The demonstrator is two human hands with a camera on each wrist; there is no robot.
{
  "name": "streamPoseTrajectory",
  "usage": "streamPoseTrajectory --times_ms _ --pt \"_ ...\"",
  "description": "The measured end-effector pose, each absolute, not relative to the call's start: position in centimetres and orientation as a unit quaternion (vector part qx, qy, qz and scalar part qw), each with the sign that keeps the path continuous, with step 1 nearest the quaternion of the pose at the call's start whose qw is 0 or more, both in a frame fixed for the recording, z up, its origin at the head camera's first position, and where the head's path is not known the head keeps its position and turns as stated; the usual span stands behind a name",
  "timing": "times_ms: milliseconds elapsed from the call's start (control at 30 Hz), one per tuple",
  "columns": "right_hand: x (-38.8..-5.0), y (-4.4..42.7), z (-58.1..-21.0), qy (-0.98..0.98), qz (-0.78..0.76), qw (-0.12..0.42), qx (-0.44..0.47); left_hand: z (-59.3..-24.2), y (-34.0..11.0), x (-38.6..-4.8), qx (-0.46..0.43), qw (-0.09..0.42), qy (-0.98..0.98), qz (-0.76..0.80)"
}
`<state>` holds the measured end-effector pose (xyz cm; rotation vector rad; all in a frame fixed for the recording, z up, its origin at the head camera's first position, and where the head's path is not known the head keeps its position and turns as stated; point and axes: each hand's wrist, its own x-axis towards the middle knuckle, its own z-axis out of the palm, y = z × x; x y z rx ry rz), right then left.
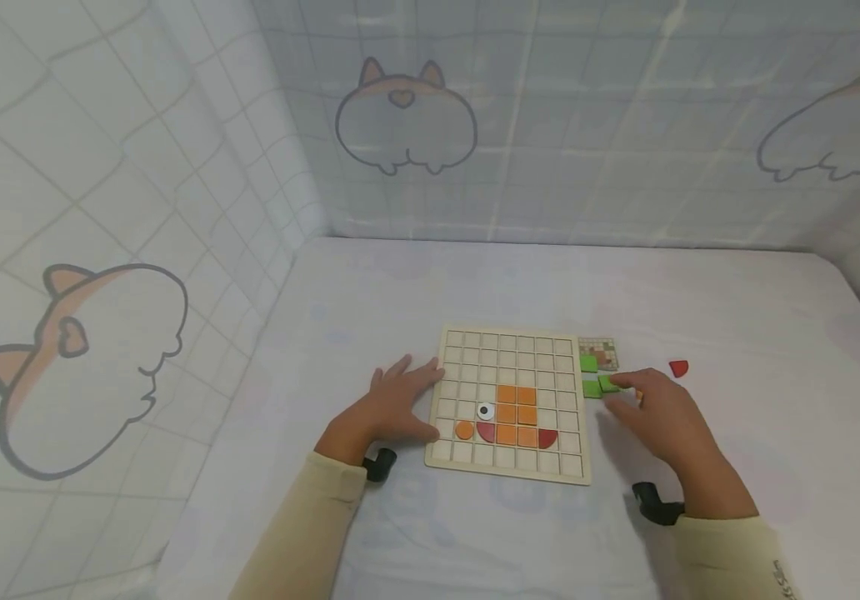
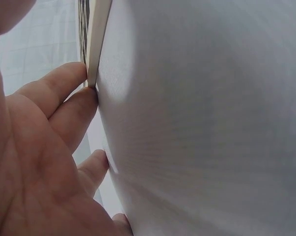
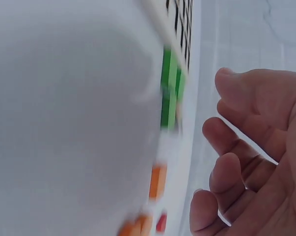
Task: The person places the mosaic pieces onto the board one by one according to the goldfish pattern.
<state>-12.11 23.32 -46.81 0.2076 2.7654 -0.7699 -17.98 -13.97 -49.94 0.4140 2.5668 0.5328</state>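
A pale wooden grid board (image 1: 561, 379) lies on the white cloth. On it sit several orange square tiles (image 1: 507, 414), a round eye piece (image 1: 485, 410), an orange disc (image 1: 463, 430) and two red curved pieces (image 1: 547, 438). Along the board's left edge my left hand (image 1: 392, 404) is spread, its fingertips touching the rim. Beside the right edge lie three green square tiles (image 1: 592, 389). My right hand (image 1: 662, 421) hovers just over them, fingers loosely bent. The right wrist view shows nothing between thumb and fingers, and the green tiles (image 3: 168, 110) apart from them.
A small patterned card (image 1: 598, 348) lies against the board's upper right side, partly under a green tile. Farther right rests a loose red piece (image 1: 679, 367). Orange pieces (image 3: 158, 181) lie beneath the right hand, mostly hidden in the head view. Cloth walls (image 1: 550, 125) enclose the surface.
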Motion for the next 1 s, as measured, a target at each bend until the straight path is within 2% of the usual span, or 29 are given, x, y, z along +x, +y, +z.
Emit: streamPoseTrajectory --times_ms 233,400,833,1000 --pt "-11.7 26.7 -47.2 0.952 -0.240 0.142 0.127 -50.1 -14.0 -18.0 0.145 0.243 0.939 0.193" --pt "-12.0 27.3 -47.8 0.955 -0.222 0.147 0.129 -50.3 -14.1 -18.0 0.145 0.241 0.939 0.197" --pt "-12.8 27.2 -48.6 0.955 -0.216 0.170 0.114 -50.2 -13.9 -18.0 0.147 0.240 0.939 0.199" --pt "-12.7 25.4 -47.9 0.952 -0.244 0.154 0.102 -50.0 -13.9 -17.9 0.145 0.239 0.939 0.199"
